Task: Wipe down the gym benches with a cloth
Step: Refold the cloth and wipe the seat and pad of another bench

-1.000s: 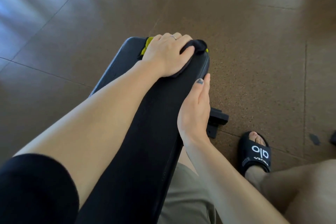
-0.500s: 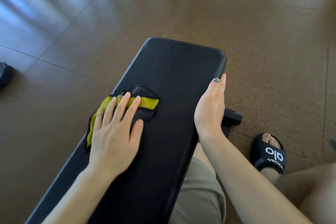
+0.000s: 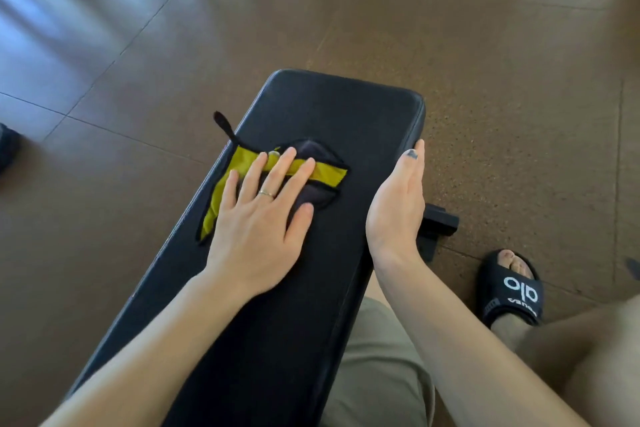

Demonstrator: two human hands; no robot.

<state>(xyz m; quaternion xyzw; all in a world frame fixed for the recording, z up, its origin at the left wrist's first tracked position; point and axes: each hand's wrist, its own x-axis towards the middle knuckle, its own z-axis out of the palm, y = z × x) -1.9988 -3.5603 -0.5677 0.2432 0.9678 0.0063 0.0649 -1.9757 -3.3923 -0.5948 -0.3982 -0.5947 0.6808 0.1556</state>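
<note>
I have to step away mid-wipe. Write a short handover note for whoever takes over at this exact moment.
Left hand: flat, fingers straight, pressing the yellow and dark cloth onto the black bench pad, near the pad's left edge; the cloth's loop hangs past that edge.
Right hand: open, resting along the pad's right edge, steadying it.
Done: cannot tell from this view how much is already wiped; no streaks or wet marks show.
Left: judged from the cloth's position, the far end and the right side of the pad, then the near part under the forearms. No other bench is in view.
</note>
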